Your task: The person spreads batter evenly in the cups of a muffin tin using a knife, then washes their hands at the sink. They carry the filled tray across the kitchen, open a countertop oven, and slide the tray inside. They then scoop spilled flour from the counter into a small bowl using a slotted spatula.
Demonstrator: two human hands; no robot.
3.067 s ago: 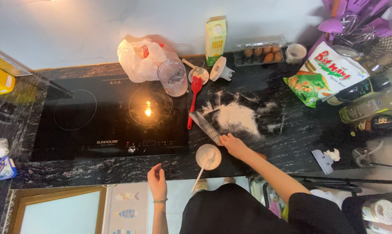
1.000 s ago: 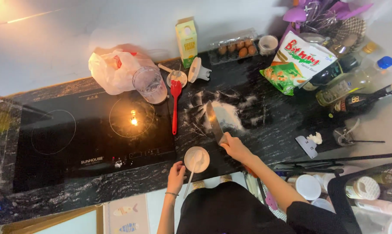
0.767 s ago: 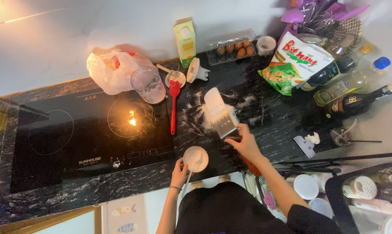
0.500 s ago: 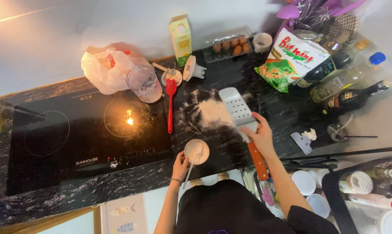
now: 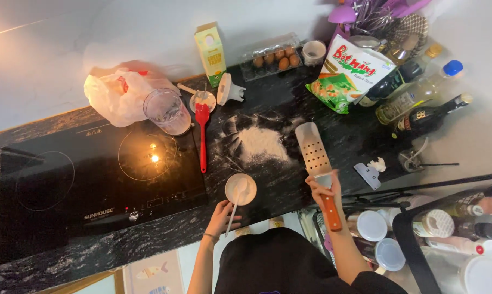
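Note:
My right hand (image 5: 324, 190) grips the wooden handle of a slotted metal spatula (image 5: 314, 149), whose blade is lifted just right of a pile of white flour (image 5: 262, 144) on the dark stone counter (image 5: 289, 98). My left hand (image 5: 222, 216) rests at the counter's front edge, touching a small white bowl (image 5: 240, 189) with a spoon handle sticking out toward me.
A black induction hob (image 5: 88, 179) fills the left. Behind the flour lie a red spatula (image 5: 202, 130), a clear cup (image 5: 166, 111), a plastic bag (image 5: 115, 92), a carton (image 5: 211, 51) and an egg tray (image 5: 273, 54). A flour bag (image 5: 349, 73) and bottles (image 5: 414, 98) crowd the right.
My right hand lifted the spatula off the flour and swung it to the right. My left hand came up to the small white bowl.

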